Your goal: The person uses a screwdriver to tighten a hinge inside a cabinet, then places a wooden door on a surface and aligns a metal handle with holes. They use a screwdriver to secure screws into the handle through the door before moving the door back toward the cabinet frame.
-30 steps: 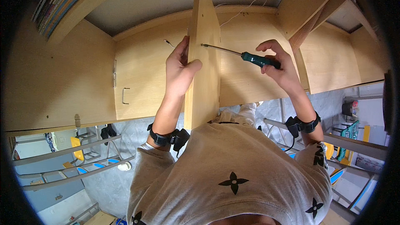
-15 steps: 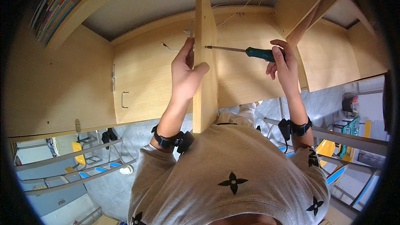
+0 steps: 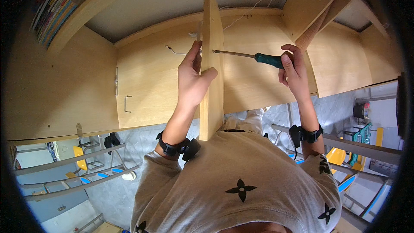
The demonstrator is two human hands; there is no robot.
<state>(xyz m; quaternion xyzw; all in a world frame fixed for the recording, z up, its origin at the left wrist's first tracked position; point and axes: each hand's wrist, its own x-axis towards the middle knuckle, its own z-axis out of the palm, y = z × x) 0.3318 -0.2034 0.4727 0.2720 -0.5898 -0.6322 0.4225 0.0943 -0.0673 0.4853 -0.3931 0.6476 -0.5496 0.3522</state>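
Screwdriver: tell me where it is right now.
In the head view, right of centre, the screwdriver is in the right hand, its tip at the upright board.

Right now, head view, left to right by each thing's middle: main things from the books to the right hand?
Row of books → metal door pull → left hand → upright wooden board → green screwdriver grip → right hand.
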